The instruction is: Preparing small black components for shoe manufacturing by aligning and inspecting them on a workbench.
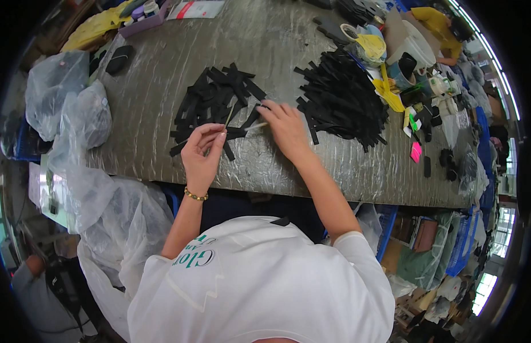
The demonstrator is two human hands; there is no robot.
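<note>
My left hand (201, 157), a beaded bracelet at its wrist, is closed in a pinch on a thin tan stick (229, 116) that points up and away. It is at the near edge of a loose pile of short black strips (199, 103), with strip ends showing beside its fingers. My right hand (285, 127) reaches to the right side of this pile, its fingers bent down onto a black strip (252, 117). The thumb's grip there is partly hidden. A narrow whitish strip (256, 126) lies just left of the right hand.
A denser heap of black strips (348, 100) lies right of my right hand. Beyond it are tape rolls, a white bucket (419, 43), yellow cloth and small tools. Plastic bags (56, 86) bulge at the table's left edge. At the far right is another person (440, 26) in yellow.
</note>
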